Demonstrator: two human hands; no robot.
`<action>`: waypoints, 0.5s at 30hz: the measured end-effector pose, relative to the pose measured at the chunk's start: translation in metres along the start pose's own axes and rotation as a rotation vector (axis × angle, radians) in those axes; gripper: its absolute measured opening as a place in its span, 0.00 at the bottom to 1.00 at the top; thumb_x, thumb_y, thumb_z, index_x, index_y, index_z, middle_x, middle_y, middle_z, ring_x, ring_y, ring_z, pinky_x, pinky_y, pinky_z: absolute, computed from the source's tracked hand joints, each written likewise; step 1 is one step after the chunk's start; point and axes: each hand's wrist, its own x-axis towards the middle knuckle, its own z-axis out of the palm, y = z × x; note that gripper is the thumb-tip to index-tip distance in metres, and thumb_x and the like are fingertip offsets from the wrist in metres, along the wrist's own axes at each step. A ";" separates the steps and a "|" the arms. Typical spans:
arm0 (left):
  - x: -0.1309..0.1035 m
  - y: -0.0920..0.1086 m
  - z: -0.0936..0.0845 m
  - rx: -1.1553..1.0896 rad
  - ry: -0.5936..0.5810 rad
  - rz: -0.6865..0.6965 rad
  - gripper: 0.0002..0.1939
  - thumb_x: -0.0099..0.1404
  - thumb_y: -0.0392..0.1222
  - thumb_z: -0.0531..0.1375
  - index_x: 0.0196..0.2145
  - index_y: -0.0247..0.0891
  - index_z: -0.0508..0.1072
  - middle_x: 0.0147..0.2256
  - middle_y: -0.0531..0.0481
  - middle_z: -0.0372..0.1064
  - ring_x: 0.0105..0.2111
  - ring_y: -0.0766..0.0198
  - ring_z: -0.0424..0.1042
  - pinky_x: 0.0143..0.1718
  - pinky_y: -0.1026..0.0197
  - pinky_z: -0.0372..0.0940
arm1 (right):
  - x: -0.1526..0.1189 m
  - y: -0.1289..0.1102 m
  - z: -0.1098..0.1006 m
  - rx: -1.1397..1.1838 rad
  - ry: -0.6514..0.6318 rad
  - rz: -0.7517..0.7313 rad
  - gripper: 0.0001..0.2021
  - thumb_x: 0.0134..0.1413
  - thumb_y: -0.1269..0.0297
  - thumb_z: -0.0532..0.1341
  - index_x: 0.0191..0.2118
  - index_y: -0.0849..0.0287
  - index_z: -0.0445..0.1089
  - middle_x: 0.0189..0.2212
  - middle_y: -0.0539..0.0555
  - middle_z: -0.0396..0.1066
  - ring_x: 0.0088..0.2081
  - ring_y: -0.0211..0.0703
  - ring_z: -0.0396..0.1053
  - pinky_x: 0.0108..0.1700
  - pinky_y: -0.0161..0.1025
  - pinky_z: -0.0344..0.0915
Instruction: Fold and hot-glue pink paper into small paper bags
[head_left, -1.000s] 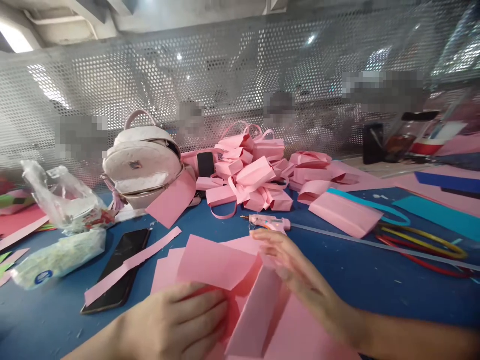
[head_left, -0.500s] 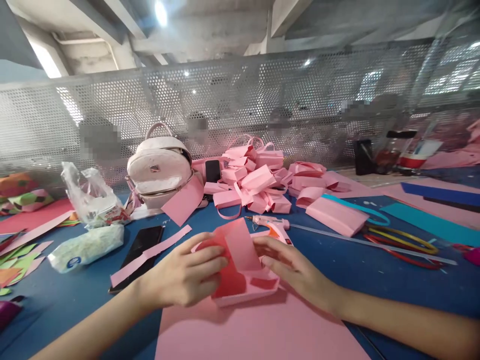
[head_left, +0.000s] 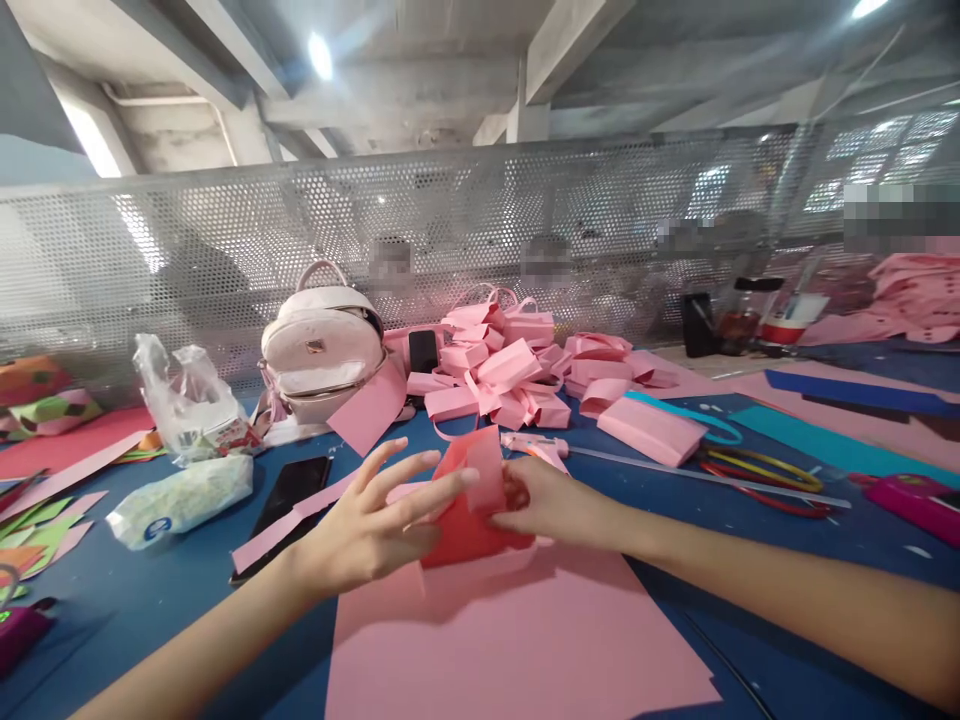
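My right hand grips the folded pink paper piece above the flat pink sheets, apparently to steady it, while my left hand spreads its fingers beside it.

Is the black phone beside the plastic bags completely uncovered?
No, a pink paper strip lies across the black phone.

Left hand fingers spread, right hand gripping folded pink paper, white backpack behind

Blue logo on plastic packet; lettering illegible.
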 end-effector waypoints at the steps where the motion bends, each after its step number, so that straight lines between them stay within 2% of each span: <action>1: -0.001 -0.001 0.000 -0.008 -0.005 -0.009 0.10 0.66 0.30 0.63 0.30 0.43 0.73 0.57 0.53 0.74 0.65 0.59 0.56 0.71 0.46 0.48 | 0.003 0.001 -0.001 -0.005 -0.001 -0.002 0.11 0.47 0.58 0.65 0.28 0.58 0.65 0.22 0.46 0.66 0.25 0.38 0.63 0.25 0.33 0.55; 5: -0.002 -0.002 0.001 -0.043 -0.055 -0.037 0.11 0.67 0.31 0.63 0.28 0.41 0.73 0.62 0.50 0.68 0.66 0.55 0.55 0.68 0.45 0.54 | 0.012 0.006 -0.004 -0.049 -0.004 0.010 0.16 0.47 0.54 0.64 0.20 0.58 0.62 0.17 0.45 0.59 0.22 0.36 0.57 0.23 0.34 0.49; 9: -0.001 -0.002 0.000 -0.099 -0.119 -0.118 0.09 0.65 0.28 0.63 0.30 0.40 0.77 0.66 0.45 0.60 0.67 0.48 0.56 0.61 0.45 0.65 | 0.017 0.006 -0.004 -0.072 -0.021 0.027 0.19 0.46 0.51 0.64 0.19 0.59 0.61 0.16 0.44 0.56 0.22 0.34 0.55 0.24 0.34 0.47; 12: -0.003 -0.006 0.001 -0.181 -0.226 -0.255 0.12 0.65 0.27 0.61 0.37 0.42 0.81 0.70 0.46 0.54 0.66 0.46 0.60 0.56 0.48 0.71 | 0.020 0.003 -0.004 -0.087 0.003 0.065 0.20 0.44 0.53 0.65 0.17 0.57 0.57 0.15 0.43 0.52 0.22 0.34 0.53 0.23 0.34 0.45; 15: -0.007 -0.011 0.005 -0.233 -0.216 -0.324 0.18 0.65 0.22 0.57 0.37 0.42 0.82 0.73 0.48 0.45 0.65 0.46 0.63 0.56 0.49 0.71 | 0.022 -0.003 -0.005 -0.085 0.010 0.105 0.20 0.42 0.58 0.66 0.16 0.56 0.53 0.15 0.44 0.51 0.22 0.34 0.53 0.22 0.34 0.45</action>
